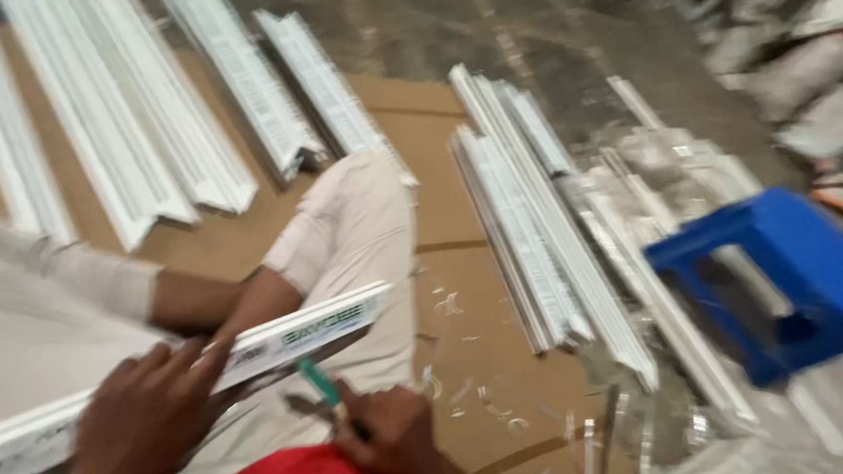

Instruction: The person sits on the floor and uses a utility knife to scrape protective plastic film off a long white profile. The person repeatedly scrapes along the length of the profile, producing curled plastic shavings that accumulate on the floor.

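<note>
Left grip (142,415) atop white profile (283,342); right grip (388,431) holds green tool (319,382) beneath.

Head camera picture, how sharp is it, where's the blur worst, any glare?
Head view: motion blur throughout; the blue stool and the white strips beside it smear most; the left hand on the white profile reads a little clearer; soft light, mild sheen on the floor.

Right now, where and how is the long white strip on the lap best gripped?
Grip the white strip near its free end, from above, fingers wrapping its narrow edges. It lies long and flat across the lap, with the left hand already steadying the middle and the right hand holding a green-handled tool.
</note>
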